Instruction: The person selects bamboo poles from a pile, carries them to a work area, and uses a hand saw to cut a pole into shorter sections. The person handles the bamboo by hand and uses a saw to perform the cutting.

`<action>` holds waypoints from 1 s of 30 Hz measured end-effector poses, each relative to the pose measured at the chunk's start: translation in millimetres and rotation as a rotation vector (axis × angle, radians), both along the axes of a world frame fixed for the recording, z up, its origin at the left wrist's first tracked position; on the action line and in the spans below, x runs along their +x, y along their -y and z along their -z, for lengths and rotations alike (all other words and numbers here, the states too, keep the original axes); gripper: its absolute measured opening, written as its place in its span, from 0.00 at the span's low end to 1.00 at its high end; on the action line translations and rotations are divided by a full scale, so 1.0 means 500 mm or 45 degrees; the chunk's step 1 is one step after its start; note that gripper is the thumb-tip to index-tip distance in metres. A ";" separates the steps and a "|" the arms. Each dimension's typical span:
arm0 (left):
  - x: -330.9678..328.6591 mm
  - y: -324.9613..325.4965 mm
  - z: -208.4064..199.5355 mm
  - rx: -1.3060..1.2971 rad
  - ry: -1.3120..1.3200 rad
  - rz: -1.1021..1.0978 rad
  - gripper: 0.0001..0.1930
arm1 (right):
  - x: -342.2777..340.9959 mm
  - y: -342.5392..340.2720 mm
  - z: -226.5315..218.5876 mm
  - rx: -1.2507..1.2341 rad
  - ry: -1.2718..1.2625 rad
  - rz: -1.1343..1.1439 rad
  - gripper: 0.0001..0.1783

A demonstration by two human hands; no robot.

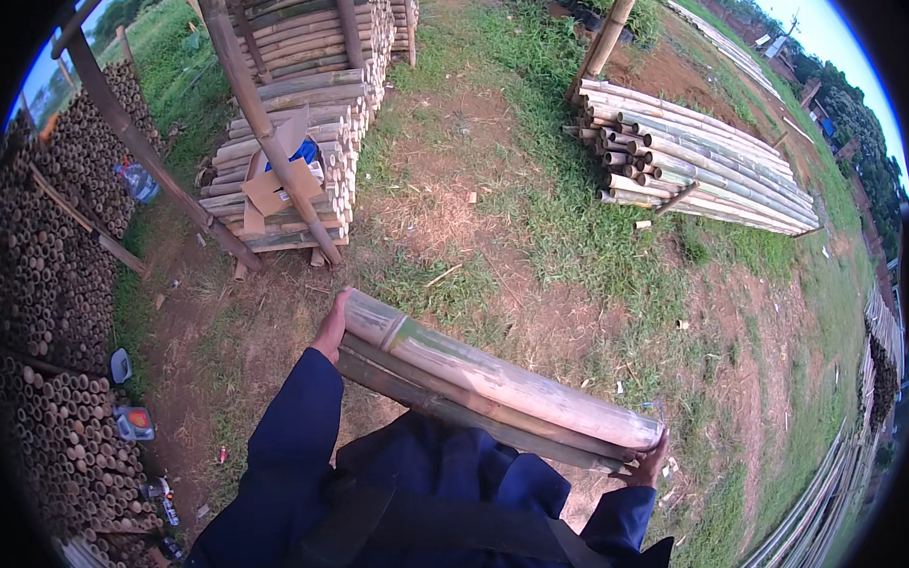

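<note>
"Left hand (pixel 330 330) and right hand (pixel 649 461) clasp opposite ends of stacked bamboo lengths (pixel 508 379), held clear of the grassy ground (pixel 455 309)."

"The danger?"

"Rounded sides: the loose bundle could roll apart if either grip slackens."

Beyond the bamboo lengths (pixel 508 375), a carton (pixel 265 193) sits on a stack (pixel 320 100) left of the pole pile (pixel 710 160).
</note>
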State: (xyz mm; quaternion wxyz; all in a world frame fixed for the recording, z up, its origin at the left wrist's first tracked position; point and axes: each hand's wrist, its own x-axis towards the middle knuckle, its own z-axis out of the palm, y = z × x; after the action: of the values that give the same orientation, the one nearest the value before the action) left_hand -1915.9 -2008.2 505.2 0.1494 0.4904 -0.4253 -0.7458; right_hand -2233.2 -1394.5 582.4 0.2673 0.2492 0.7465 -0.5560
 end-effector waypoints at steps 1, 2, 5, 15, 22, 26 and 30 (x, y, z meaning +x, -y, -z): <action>-0.032 0.018 -0.027 0.029 0.065 -0.029 0.47 | -0.055 0.036 -0.011 -0.013 0.019 -0.052 0.63; -0.080 0.022 -0.083 -0.162 0.048 -0.019 0.48 | -0.109 0.060 -0.029 -0.024 0.016 -0.077 0.63; -0.166 0.083 -0.151 -0.157 0.102 -0.105 0.48 | -0.269 0.173 -0.057 -0.073 -0.005 -0.191 0.62; -0.348 0.351 -0.077 -0.049 0.078 -0.301 0.50 | -0.650 0.566 -0.030 -0.008 -0.004 -0.271 0.64; -0.546 0.647 -0.008 -0.076 0.206 -0.376 0.48 | -0.807 0.898 -0.110 0.053 -0.091 -0.331 0.63; -0.617 0.797 -0.062 -0.079 0.110 -0.331 0.50 | -0.926 1.039 -0.124 0.005 -0.006 -0.346 0.63; -0.703 0.952 -0.137 -0.113 0.146 -0.278 0.55 | -0.997 1.213 -0.131 -0.048 -0.013 -0.377 0.64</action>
State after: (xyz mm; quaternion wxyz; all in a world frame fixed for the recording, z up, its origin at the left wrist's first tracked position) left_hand -2267.1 -2484.0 573.8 0.2270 0.5686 -0.4098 -0.6762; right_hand -2731.9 -2001.0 648.0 0.3472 0.1285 0.7659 -0.5257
